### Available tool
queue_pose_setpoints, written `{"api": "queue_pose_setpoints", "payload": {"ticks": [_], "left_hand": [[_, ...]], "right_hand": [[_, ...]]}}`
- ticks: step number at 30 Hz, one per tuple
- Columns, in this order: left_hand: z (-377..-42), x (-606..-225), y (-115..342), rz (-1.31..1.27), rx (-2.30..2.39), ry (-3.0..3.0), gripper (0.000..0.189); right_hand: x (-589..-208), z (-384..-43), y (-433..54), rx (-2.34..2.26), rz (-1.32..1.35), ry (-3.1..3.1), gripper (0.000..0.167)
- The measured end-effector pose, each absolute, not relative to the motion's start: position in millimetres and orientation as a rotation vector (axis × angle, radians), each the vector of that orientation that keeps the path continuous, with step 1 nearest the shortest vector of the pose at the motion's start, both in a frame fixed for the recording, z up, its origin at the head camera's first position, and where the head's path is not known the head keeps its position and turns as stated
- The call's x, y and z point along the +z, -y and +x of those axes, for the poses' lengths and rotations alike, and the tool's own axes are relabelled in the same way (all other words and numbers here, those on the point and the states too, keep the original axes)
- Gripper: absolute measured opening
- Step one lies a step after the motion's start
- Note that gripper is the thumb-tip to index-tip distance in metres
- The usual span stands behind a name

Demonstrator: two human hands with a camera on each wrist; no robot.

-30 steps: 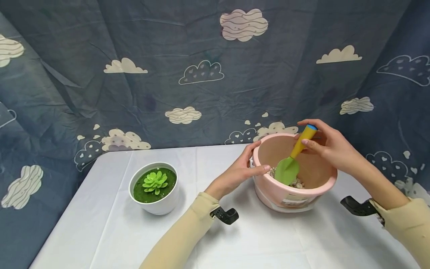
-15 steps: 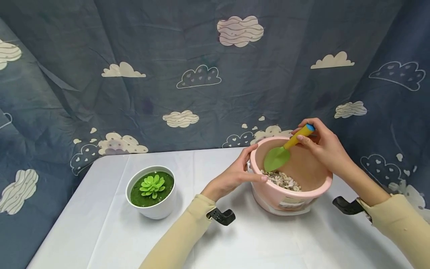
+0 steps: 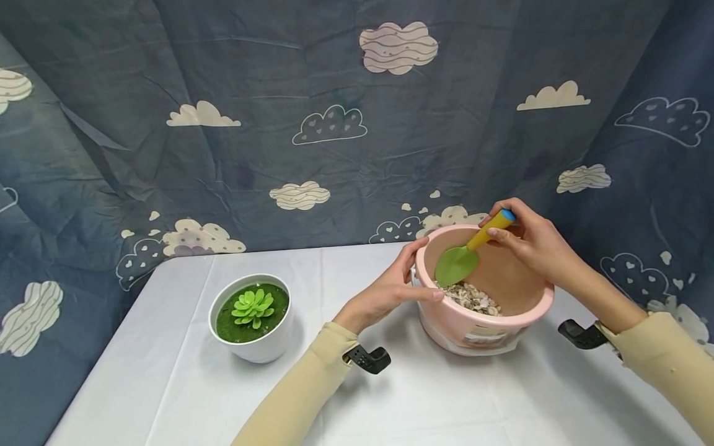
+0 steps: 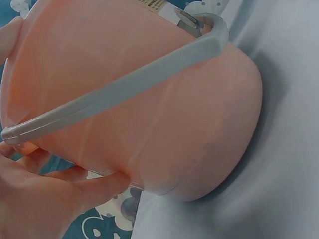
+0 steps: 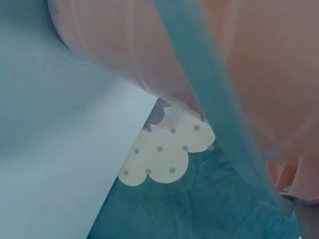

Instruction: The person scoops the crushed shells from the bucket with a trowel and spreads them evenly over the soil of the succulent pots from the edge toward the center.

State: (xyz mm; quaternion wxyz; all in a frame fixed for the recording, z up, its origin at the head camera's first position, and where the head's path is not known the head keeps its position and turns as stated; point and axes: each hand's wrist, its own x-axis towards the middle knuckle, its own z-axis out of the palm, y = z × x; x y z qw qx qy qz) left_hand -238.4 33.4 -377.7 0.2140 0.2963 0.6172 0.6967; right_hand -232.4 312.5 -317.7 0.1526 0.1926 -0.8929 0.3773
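Observation:
A pink bucket (image 3: 538,303) stands on the white table, with small pale, pebble-like bits (image 3: 474,298) at its bottom. My left hand (image 3: 385,288) holds the bucket's left side, thumb at the front rim and fingers spread along the outer wall. In the left wrist view those fingers (image 4: 102,189) press the wall beside the bucket's grey carrying handle (image 4: 119,89). Over the bucket's far right rim, my right hand (image 3: 532,241) pinches the yellow handle of a toy trowel (image 3: 457,265). Its green blade tilts down inside, near the left wall, touching or just above the bits.
Left of the bucket is a white pot (image 3: 262,353) holding a bright green succulent (image 3: 253,306) on green moss-like cover. Behind the white-covered table (image 3: 184,384) hangs a dark blue cloud-print cloth (image 3: 234,155). The right wrist view shows the bucket's outer wall (image 5: 109,45).
The trowel blade has moved left from the middle of the bucket to near its left wall, uncovering more of the bits. My left hand stays on the bucket. The head view has shifted slightly.

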Motion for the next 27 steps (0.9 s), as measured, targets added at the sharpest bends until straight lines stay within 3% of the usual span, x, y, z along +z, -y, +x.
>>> {"api": "queue_pose_setpoints", "payload": {"ticks": [22,27], "left_hand": [[-238.3,-378.1,-33.5,0.828,1.955,-1.693,0.093],[-238.7,-378.6,-33.3,0.818,1.960,-1.686,0.093]], "right_hand": [[-301.3,-221.3,-323.5,0.780,0.828,2.857,0.040],[-301.5,-221.8,-317.2,0.862,0.758,2.924,0.034]]}}
